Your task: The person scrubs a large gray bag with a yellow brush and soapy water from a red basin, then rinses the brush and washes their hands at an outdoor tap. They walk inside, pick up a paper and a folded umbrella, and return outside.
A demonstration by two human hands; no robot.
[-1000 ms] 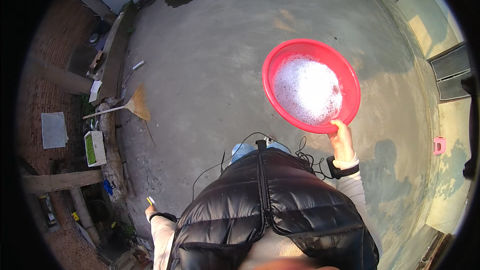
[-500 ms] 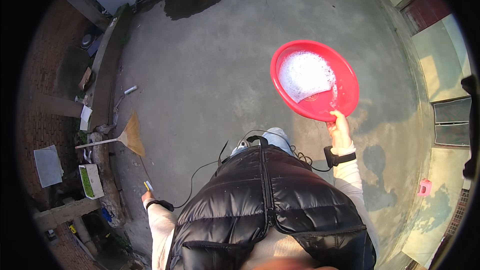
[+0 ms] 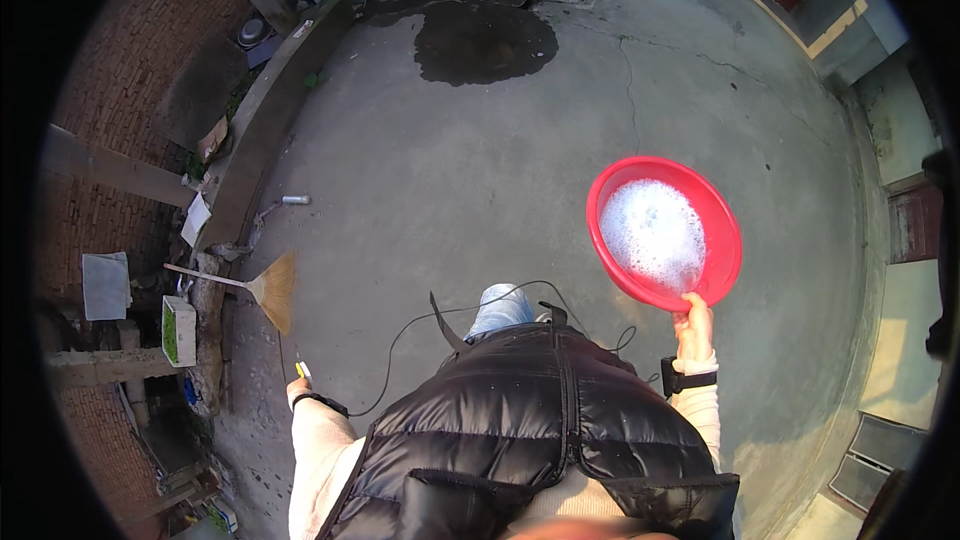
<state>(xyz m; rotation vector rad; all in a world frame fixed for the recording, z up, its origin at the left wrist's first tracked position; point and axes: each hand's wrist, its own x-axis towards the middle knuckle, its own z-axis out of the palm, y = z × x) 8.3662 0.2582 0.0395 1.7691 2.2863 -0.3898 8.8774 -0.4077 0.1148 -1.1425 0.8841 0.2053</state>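
Observation:
My right hand (image 3: 693, 333) is closed on the near rim of a round red plastic basin (image 3: 722, 255), held out in front of me on the right. White soapy foam (image 3: 655, 230) covers much of its inside, and the basin looks tilted. Down at my left side, my left hand (image 3: 298, 389) is closed around a small yellow-and-white object (image 3: 304, 372). Only its end shows, so its kind is unclear. A dark band sits on each wrist, and a thin black cable (image 3: 392, 352) loops in front of my body.
A straw broom (image 3: 274, 292) lies to the left beside a low ledge (image 3: 275, 115). Near it are a white planter box (image 3: 180, 332) and a pale tube (image 3: 296, 200). A dark wet patch (image 3: 485, 45) spreads over the concrete floor ahead. Walls run along the right.
The view has turned, and the wet patch now appears lower and farther right. The basin sits lower and farther right in the picture, still in my right hand. My legs have shifted as in a step.

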